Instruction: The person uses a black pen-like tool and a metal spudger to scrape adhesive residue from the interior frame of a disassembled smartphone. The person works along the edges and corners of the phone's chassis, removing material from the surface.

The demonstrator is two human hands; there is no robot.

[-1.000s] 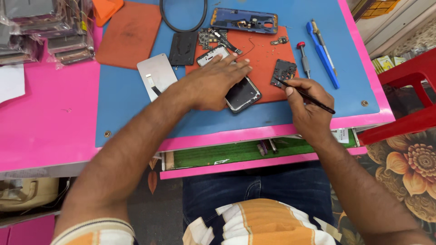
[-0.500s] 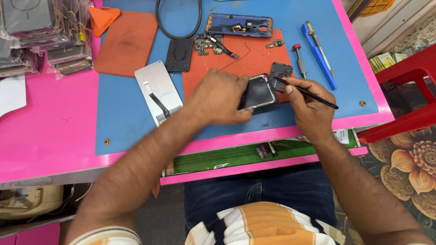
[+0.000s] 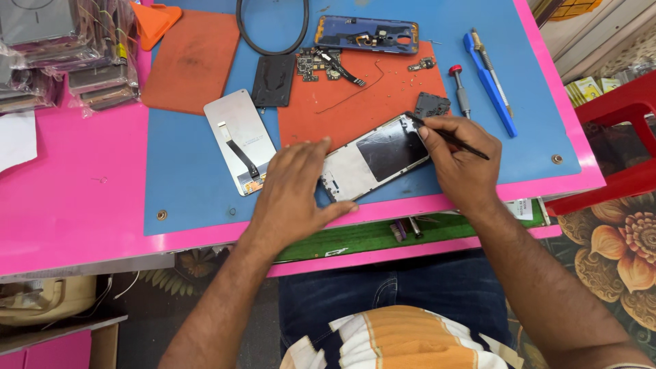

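Fingers (image 3: 429, 130) of the right hand (image 3: 456, 160) are pinched round a thin black tool (image 3: 451, 137), held like a pen, its tip set at the upper corner of the phone frame (image 3: 372, 160). The left hand (image 3: 294, 191) is laid flat and loose, gripping nothing, its fingertips (image 3: 321, 147) resting at the lower end of the frame to steady it. The frame lies tilted at the near edge of the orange mat (image 3: 372, 96), partly over the blue mat (image 3: 184, 171), between the two hands.

Judged from the layout, the strip-down appears far advanced: the frame is seen bare, with a dark patch in its middle, and the parts are spread apart. A silver screen panel (image 3: 239, 140) with its ribbon lies just left of the left hand; a black plate (image 3: 273, 80), a circuit board (image 3: 318, 65) and a small black cover (image 3: 432, 104) lie on or beside the orange mat; a blue back shell (image 3: 365, 34) sits at the far edge. Whether work at the corner is removal or refitting cannot be told; no reassembly is visible.

A red-capped screwdriver (image 3: 459, 89) and a blue tool (image 3: 488, 82) are placed right of the frame.

At the far left, clear plastic packets (image 3: 61, 61) of grey panels are stacked on the pink table (image 3: 68, 205), with a white paper sheet (image 3: 17, 140) near them. A small white label (image 3: 523, 208) is seen on the green shelf (image 3: 369, 236) under the table edge. Yellow and white boxes (image 3: 591, 89) stand at the far right, behind a red stool (image 3: 615, 137).
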